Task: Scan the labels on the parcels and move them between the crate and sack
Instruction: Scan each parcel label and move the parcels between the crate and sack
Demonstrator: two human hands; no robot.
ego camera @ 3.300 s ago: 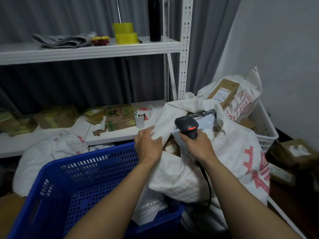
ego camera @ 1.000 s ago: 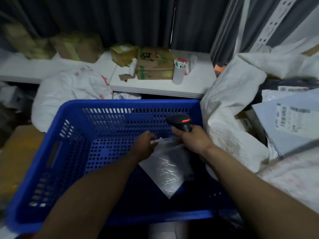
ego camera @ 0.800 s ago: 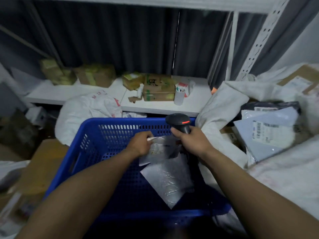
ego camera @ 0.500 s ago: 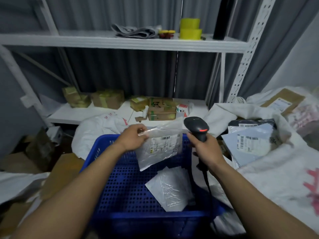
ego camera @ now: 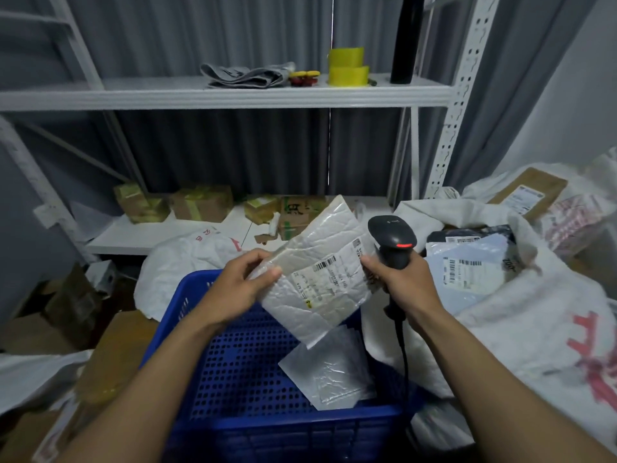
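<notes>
Facing you: an upper shelf (ego camera: 233,96) carrying, left to right, a folded grey bundle (ego camera: 247,75), a small red-and-yellow item (ego camera: 303,78), two stacked rolls of yellow tape (ego camera: 347,66) and a tall dark cylinder (ego camera: 405,38). Behind it hangs a grey curtain (ego camera: 233,28). A perforated white upright (ego camera: 457,111) stands at the shelf's right end. On the lower shelf (ego camera: 133,235), taped cardboard boxes (ego camera: 200,207) sit in a row.

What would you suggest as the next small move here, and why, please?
Probably tip the scanner down onto the label. The left hand holds the parcel over the crate with its barcode showing, while the scanner in the right hand stands beside it, not pointed at the label.
</notes>
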